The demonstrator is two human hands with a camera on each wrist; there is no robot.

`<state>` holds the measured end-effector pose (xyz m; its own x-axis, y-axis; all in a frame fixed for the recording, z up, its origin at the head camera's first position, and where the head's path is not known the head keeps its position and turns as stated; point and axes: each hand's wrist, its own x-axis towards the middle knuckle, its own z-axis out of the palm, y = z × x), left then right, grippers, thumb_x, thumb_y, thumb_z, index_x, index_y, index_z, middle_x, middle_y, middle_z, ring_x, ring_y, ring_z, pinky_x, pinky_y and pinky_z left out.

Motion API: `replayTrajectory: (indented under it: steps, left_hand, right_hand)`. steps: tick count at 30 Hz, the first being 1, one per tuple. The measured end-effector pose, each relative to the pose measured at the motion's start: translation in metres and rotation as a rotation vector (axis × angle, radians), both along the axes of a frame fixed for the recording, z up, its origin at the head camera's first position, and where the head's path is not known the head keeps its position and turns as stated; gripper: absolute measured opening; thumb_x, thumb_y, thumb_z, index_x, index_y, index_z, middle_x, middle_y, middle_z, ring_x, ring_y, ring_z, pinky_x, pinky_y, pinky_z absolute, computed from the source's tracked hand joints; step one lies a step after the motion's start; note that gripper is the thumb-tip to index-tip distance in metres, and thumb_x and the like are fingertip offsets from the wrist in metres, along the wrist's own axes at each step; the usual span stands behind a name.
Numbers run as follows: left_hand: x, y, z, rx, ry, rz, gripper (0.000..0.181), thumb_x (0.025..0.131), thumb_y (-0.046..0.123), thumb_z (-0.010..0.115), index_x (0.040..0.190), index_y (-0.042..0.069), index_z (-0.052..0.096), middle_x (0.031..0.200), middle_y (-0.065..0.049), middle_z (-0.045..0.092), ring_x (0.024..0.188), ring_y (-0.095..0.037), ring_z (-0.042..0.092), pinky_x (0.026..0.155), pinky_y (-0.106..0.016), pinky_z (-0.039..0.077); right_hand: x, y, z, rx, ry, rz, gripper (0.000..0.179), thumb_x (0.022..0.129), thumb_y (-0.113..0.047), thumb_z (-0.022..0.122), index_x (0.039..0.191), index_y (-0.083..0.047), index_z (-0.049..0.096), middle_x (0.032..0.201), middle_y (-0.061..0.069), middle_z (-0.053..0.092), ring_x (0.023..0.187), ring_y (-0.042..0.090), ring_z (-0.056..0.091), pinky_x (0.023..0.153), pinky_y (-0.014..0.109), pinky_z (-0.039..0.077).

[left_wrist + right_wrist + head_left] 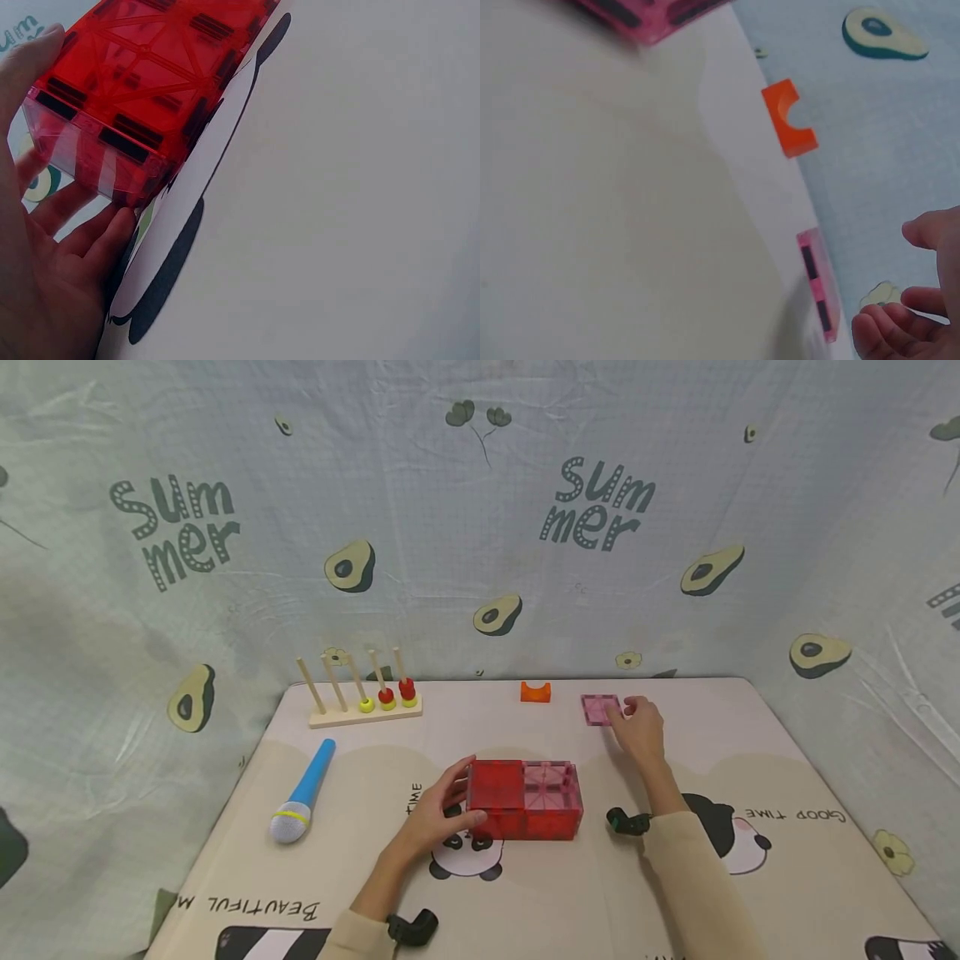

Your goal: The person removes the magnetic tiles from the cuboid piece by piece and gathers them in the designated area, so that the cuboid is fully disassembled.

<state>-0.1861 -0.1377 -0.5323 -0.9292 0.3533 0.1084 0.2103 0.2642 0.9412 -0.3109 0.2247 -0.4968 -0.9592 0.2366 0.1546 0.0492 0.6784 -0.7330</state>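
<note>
My left hand [442,810] grips the left end of a box built of magnetic tiles [495,825], thumb at its front and fingers around the far side. Red and clear pink tiles form the box, which rests on the table; in the left wrist view its red wall [142,52] shows black magnets along the edges. Farther back, my right hand [640,731] is beside a pink magnetic tile [597,710], its fingers loosely bent. In the right wrist view, the hand [922,300] appears apart from the tile [817,285], with nothing between thumb and fingers.
An orange notched block [536,692] sits near the table's back edge. To the left are a wooden peg counter [365,714] with red and yellow beads and a blue toy microphone [306,789]. A printed cloth [420,510] hangs behind the table.
</note>
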Motion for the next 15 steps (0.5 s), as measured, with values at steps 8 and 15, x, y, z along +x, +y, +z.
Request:
replayTrajectory:
  steps: [8,15]
  left_hand:
    - [0.0,0.0,0.001,0.01,0.009,-0.008,0.083,0.088,0.035,0.073,0.158,0.023,0.03,0.154,-0.006,0.047,0.138,-0.03,0.052,0.11,-0.043,0.049]
    - [0.0,0.0,0.001,0.011,0.003,-0.01,0.083,0.088,0.033,0.073,0.158,0.023,0.03,0.155,-0.005,0.046,0.139,-0.029,0.052,0.111,-0.042,0.048]
  right_hand:
    - [0.014,-0.01,0.02,-0.016,0.058,0.052,0.059,0.097,-0.038,0.059,0.134,0.007,0.052,0.119,0.027,0.059,0.104,0.039,0.057,0.089,0.052,0.052]
    - [0.029,-0.02,0.035,0.007,0.086,0.083,0.055,0.097,-0.037,0.06,0.134,0.004,0.053,0.121,0.025,0.06,0.103,0.036,0.058,0.086,0.047,0.054]
